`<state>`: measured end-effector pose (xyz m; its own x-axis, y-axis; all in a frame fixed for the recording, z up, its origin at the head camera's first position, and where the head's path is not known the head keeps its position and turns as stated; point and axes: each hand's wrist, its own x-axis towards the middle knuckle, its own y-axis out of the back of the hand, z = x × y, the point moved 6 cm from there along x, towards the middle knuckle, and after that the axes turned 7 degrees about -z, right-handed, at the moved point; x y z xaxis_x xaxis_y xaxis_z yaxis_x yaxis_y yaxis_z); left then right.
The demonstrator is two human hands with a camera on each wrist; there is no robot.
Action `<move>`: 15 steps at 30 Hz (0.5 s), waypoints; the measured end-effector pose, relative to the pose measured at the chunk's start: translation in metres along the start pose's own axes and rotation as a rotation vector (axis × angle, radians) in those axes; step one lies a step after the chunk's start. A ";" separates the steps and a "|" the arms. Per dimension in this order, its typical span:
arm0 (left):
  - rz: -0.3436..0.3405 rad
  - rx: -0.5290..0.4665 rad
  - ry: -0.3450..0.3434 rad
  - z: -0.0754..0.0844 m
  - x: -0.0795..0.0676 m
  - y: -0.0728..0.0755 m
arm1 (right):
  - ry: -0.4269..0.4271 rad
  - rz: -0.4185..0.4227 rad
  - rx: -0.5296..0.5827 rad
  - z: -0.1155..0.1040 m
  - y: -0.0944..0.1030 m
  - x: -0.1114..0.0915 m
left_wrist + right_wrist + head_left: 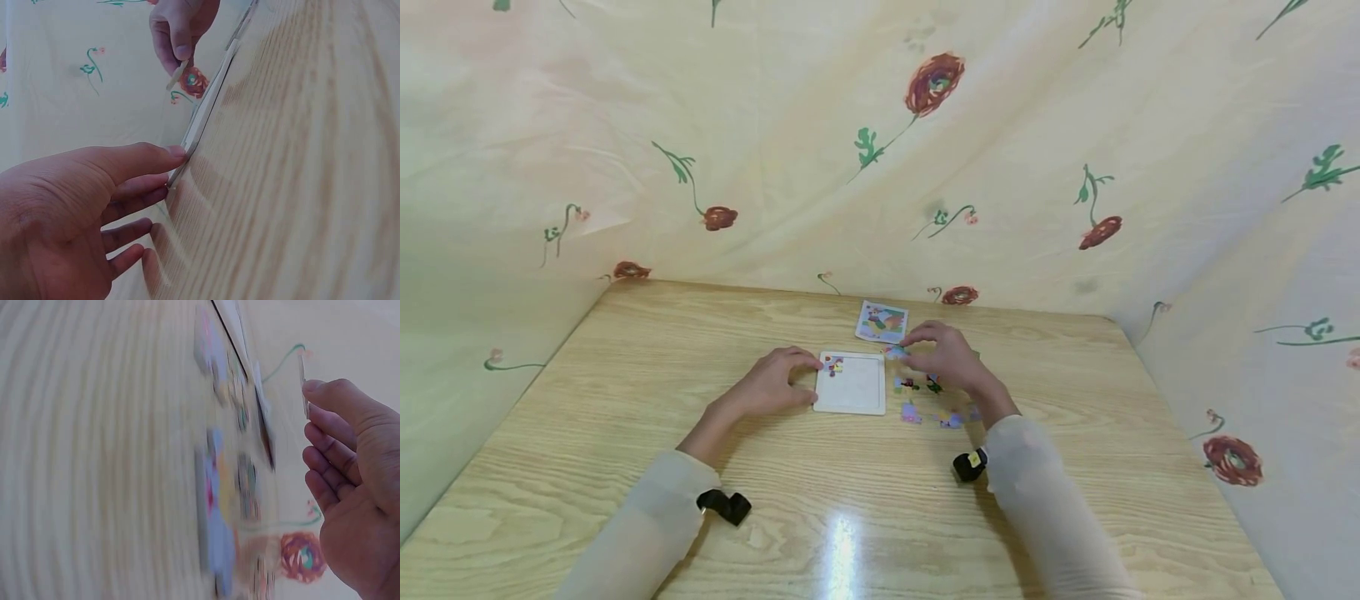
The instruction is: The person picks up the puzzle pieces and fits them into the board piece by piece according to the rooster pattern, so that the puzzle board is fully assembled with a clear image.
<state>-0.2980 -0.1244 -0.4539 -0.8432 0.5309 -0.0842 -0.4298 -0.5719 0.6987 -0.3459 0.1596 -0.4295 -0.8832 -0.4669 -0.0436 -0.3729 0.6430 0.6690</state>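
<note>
My left hand [772, 382] touches the left edge of a white square puzzle frame [852, 410], thumb and forefinger apart along that side. In the left wrist view, the thumb [150, 157] lies against the frame's rim and the other fingers bend loosely beside it. One colourful piece [833, 365] sits in the frame's upper left corner. Beyond the frame's right side, my right hand [946, 358] pinches a thin puzzle piece [304, 384], seen edge-on in the right wrist view and raised over the table. Several loose puzzle pieces [911, 412] lie below this hand, partly hidden by it.
A square picture card [882, 322] lies behind the frame, close to the right fingertips. The wooden table [775, 533] meets a flowered cloth [790, 167] at its back and sides. Black wrist cameras [724, 505] are worn at both cuffs.
</note>
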 end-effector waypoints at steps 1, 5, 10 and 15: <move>-0.001 -0.002 -0.001 0.000 0.000 0.000 | -0.002 -0.007 -0.003 -0.002 -0.003 0.002; -0.001 -0.001 -0.003 0.000 0.000 0.000 | -0.011 -0.038 -0.008 -0.012 -0.016 0.008; -0.001 0.000 -0.008 -0.001 0.000 0.000 | -0.006 -0.053 0.010 -0.021 -0.031 0.016; -0.002 0.003 -0.009 -0.002 0.001 0.000 | 0.037 -0.049 -0.004 -0.023 -0.041 0.024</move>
<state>-0.2989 -0.1252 -0.4556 -0.8398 0.5371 -0.0793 -0.4303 -0.5693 0.7006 -0.3453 0.1080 -0.4408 -0.8529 -0.5198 -0.0485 -0.4139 0.6167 0.6696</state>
